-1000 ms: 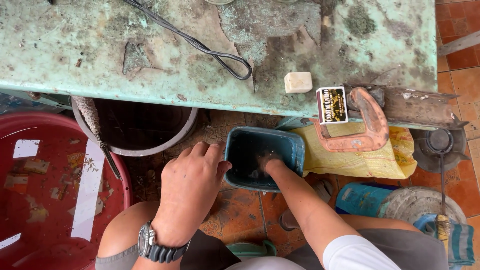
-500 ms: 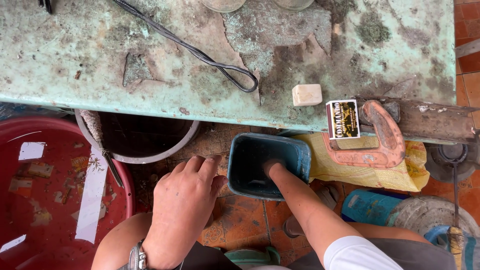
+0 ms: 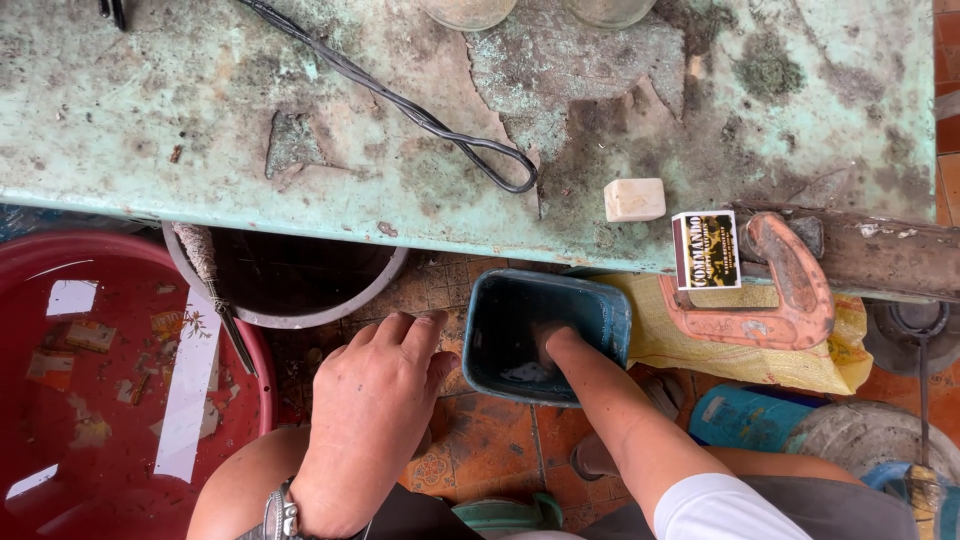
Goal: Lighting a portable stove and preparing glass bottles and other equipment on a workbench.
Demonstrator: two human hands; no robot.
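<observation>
Left hand (image 3: 375,400) is seen lying flat, fingers loosely spread and slightly curled, holding nothing; its fingertips are close to the left rim of the blue tub (image 3: 545,335) without clearly touching it. Right hand (image 3: 552,345) is plunged into the tub from above; only the wrist and the back of the hand are shown, so whether the fingers are closed on anything cannot be told. A pale scrap is glimpsed low in the tub beside that hand.

The tub is set on the tiled floor (image 3: 500,440), half under the edge of the worn green table (image 3: 200,150), between the grey bucket (image 3: 290,290) on the left and the yellow sack (image 3: 700,340) on the right.

Risks, as judged:
- The tub is not steadied by the left hand. It could be tipped or slid toward the sack if the right hand presses against the far wall.
- The forearm is passed just beneath the table edge; it could be scraped there if lifted carelessly.
- The orange clamp (image 3: 790,290) and the small printed box (image 3: 706,250) sit at the table edge, nearly over the tub. The box could be knocked down into it by a bump to the table.
- The red basin (image 3: 120,400) of water lies just beside the left arm; a splash is possible from a sudden elbow movement.
</observation>
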